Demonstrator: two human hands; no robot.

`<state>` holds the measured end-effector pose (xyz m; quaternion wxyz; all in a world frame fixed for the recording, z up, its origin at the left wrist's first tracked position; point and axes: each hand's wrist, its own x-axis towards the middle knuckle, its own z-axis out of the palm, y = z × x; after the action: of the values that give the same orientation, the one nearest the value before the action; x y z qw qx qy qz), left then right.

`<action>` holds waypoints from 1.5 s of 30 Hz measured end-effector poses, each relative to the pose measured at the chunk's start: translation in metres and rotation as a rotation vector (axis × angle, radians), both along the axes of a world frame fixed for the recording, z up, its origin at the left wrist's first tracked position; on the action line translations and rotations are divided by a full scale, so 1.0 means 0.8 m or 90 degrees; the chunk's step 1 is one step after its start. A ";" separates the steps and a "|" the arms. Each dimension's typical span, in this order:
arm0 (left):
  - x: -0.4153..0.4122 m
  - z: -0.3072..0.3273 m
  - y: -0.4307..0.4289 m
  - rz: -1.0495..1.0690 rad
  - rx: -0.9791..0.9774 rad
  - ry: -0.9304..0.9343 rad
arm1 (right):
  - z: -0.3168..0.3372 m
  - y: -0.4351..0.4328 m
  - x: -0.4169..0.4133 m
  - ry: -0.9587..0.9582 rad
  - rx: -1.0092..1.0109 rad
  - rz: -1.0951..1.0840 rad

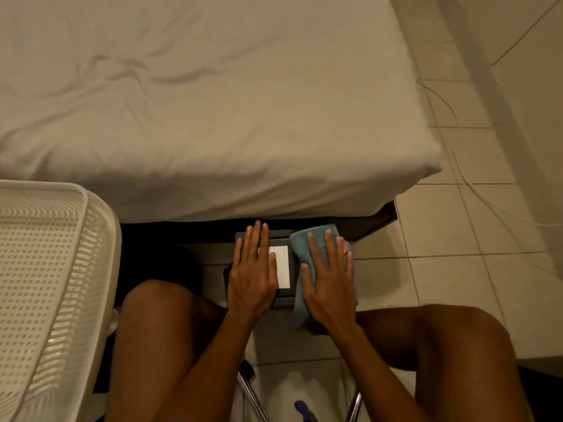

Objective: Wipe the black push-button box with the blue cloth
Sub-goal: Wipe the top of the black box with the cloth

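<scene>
The black push-button box (292,281) lies flat between my knees, with a white rectangular label (281,263) on its top face. My left hand (253,269) rests flat on the box's left half, fingers spread and pointing toward the bed. The blue cloth (304,242) is draped over the box's right side. My right hand (330,278) presses flat on the cloth with its fingers apart. A small pink-red spot (345,246) shows at the cloth's right edge beside my fingers.
A bed with a white sheet (213,102) fills the far side, its dark base (374,220) just beyond the box. A white perforated basket (45,284) stands at the left. Tiled floor (457,239) spreads to the right. Metal chair legs (253,394) show below.
</scene>
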<state>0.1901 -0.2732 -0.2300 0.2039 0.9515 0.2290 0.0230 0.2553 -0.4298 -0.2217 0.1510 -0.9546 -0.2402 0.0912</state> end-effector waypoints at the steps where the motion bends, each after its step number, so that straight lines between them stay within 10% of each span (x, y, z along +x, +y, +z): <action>1: 0.001 0.000 0.000 -0.001 0.003 0.001 | 0.000 0.008 0.003 -0.010 -0.015 -0.058; 45: -0.002 -0.010 -0.002 0.021 0.042 -0.003 | 0.011 0.037 -0.039 -0.002 0.009 0.004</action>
<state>0.1881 -0.2747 -0.2380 0.1727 0.9538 0.2432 0.0359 0.2239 -0.4003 -0.2129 0.1574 -0.9529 -0.2437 0.0887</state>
